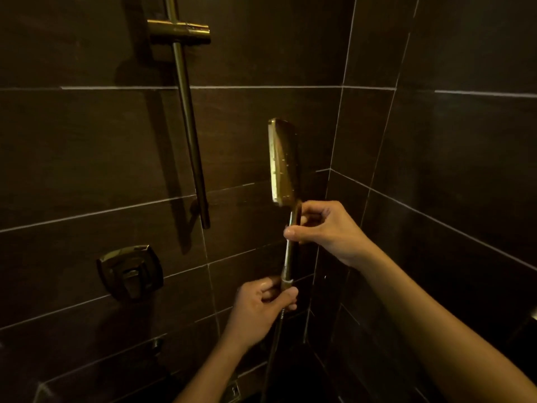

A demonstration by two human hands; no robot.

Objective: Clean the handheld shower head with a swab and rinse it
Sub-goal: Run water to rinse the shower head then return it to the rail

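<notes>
Brass shower head (283,161) upright, rt of slide bar (189,123). Right hand (325,228) grips handle mid; left hand (261,305) pinches handle base by hose (274,341).

Brass-coloured rectangular handheld shower head (283,161), upright, slim handle below, spray face leftward.

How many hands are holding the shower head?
2. The right hand grips the shower head just under its spray face; the left hand holds the handle's bottom end, where the hose joins.
</notes>
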